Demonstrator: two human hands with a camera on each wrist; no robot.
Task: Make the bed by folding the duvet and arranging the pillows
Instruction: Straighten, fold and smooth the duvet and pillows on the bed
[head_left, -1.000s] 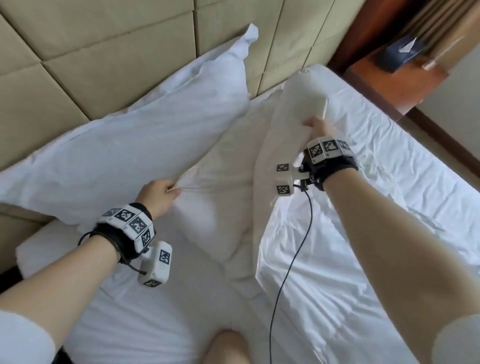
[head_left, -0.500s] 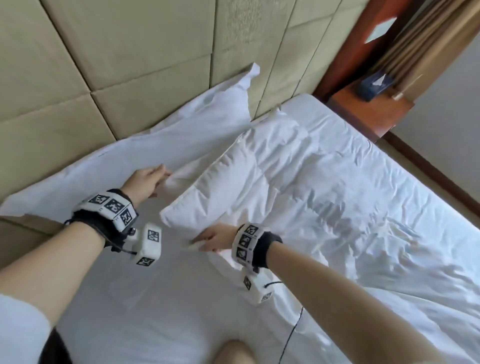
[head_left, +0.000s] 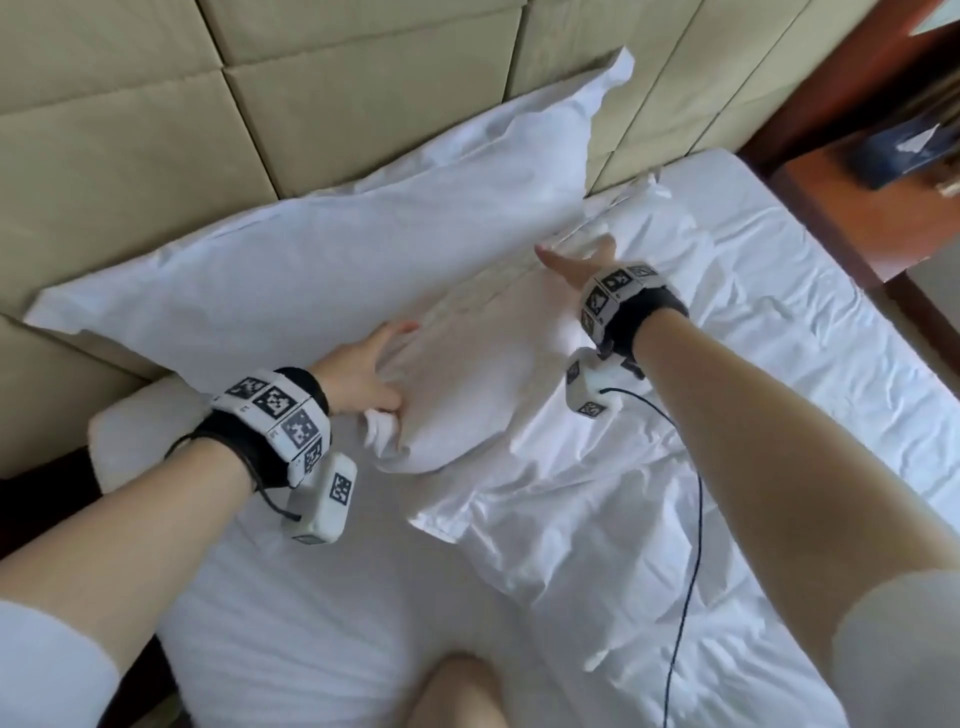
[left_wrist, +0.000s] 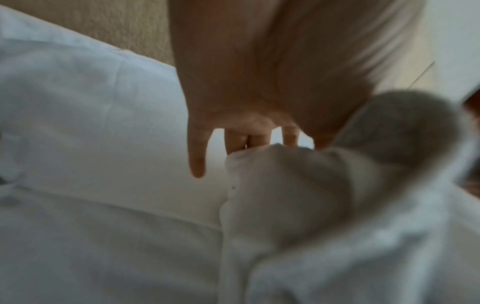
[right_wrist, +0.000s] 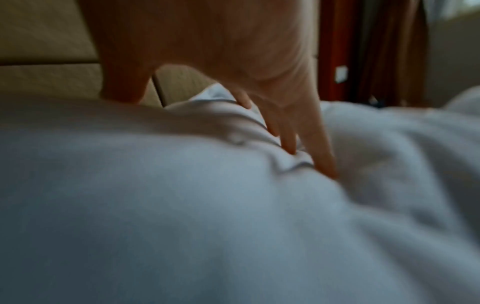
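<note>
A large white pillow (head_left: 311, 260) leans against the headboard. A smaller white pillow (head_left: 467, 379) lies flat in front of it. My left hand (head_left: 374, 369) rests on that pillow's bunched near-left corner, thumb and fingers spread; in the left wrist view the fingers (left_wrist: 259, 139) hang straight behind the pillow corner (left_wrist: 285, 185). My right hand (head_left: 571, 257) presses flat on the pillow's far end, thumb out to the left; in the right wrist view its straight fingers (right_wrist: 288, 139) dent the fabric. The crumpled white duvet (head_left: 701, 441) covers the bed's right side.
The padded beige headboard (head_left: 260, 114) runs behind the pillows. A wooden nightstand (head_left: 852, 208) with a dark blue tissue box (head_left: 904, 150) stands at the far right. Bare mattress sheet (head_left: 311, 623) lies in front of me, my knee (head_left: 457, 691) on it. A black cable (head_left: 696, 519) hangs from the right wrist.
The smaller pillow, held upright a second ago, now lies flat. My right hand moved to its far end. My left hand left the big pillow's edge for the smaller pillow's near corner.
</note>
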